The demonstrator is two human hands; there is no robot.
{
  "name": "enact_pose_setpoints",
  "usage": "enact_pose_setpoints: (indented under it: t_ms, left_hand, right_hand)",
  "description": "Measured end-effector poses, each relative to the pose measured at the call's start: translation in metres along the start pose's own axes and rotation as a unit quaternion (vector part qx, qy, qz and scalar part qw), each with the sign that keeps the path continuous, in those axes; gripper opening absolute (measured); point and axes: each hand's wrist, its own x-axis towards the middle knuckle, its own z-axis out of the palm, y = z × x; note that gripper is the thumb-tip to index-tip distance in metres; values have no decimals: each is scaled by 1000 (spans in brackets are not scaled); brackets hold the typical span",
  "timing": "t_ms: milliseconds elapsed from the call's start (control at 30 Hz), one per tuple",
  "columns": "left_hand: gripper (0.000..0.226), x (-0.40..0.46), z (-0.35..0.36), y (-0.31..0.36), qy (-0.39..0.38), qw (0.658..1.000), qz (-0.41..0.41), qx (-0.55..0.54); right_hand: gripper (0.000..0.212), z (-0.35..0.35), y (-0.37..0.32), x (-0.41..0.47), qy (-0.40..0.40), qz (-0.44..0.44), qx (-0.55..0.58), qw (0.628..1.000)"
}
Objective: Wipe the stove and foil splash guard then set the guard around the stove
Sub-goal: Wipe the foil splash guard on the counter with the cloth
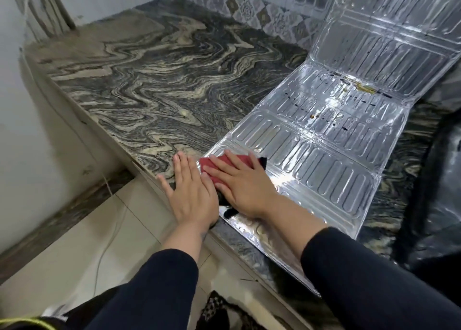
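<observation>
The foil splash guard (324,135) lies mostly flat on the marbled counter (154,85), its far panel bent up against the tiled wall. Dark spots and a yellowish stain mark the fold near its middle. My right hand (239,182) presses flat on a red and black cloth (212,166) at the guard's near left corner. My left hand (192,189) lies flat beside it, fingers spread, on the counter edge just left of the foil. A dark glossy shape at the far right edge may be the stove (446,160); it is mostly out of frame.
A patterned tile backsplash (249,10) runs behind the counter. To the left the counter drops to a pale tiled floor (82,242) with a thin white cord across it. A patterned rug (224,312) lies at my feet.
</observation>
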Motion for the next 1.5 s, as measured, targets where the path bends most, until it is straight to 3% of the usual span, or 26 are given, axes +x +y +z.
enact_pose_setpoints:
  t_ms: [100,300,400,467,600,733,867,1100,1500]
  left_hand:
    - [63,0,2,-3,-4,1000,-2,12]
    - [65,3,4,-3,-5,1000,-8,28]
    - [64,4,6,-3,-5,999,-11,31]
    - [66,3,4,-2,-1,1000,-6,27]
    - [73,3,1,-1,-3,1000,-5,17]
    - [64,2,-5,0,-39,999,-5,0]
    - [56,12,-23,-22,-114,992,49,-16]
    - [56,32,-37,-55,-172,985,33,5]
    - [59,33,-36,-49,-202,979,2,-25]
  right_hand:
    - [48,-7,29,24,2,30,1,1000]
    - [52,-21,122,53,8,214,10,977]
    - [53,-25,135,64,5,268,27,963]
    - [52,-24,119,64,4,252,31,967]
    - [50,-13,52,38,29,117,40,992]
    - [59,-2,9,11,6,28,19,999]
    - [65,-1,9,11,10,31,33,999]
    - [53,-2,-2,14,8,64,43,997]
    - [51,4,-24,-2,19,33,47,998]
